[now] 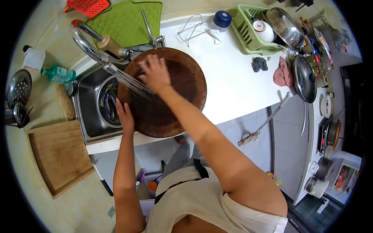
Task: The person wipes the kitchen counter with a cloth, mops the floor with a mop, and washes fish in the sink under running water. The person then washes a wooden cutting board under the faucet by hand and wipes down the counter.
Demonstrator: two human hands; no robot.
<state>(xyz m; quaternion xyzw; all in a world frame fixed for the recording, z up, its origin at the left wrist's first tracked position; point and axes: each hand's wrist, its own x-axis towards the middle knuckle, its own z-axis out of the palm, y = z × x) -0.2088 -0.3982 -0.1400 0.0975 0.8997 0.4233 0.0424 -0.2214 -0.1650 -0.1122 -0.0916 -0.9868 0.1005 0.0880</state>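
A large, dark brown round wooden cutting board (188, 83) rests partly over the sink (88, 116) and partly over the white counter. My left hand (125, 117) grips the board at its lower left rim. With fingers spread, my right hand (157, 73) lies on the upper left of the board's face, slightly blurred. Water sprays from the curved chrome faucet (87, 43) onto the board beside my right hand. Inside the sink, partly hidden by the board, a metal bowl (101, 110) contains dark, long vegetables that look like eggplants (112, 105).
A green bottle (60, 73) and a wooden tray (58, 155) are left of the sink. Behind it leans a green mat (124, 25). Rightward on the counter are a wire rack (194, 29), a green dish basket (244, 31), a scouring pad (259, 64) and a pink cloth (283, 73).
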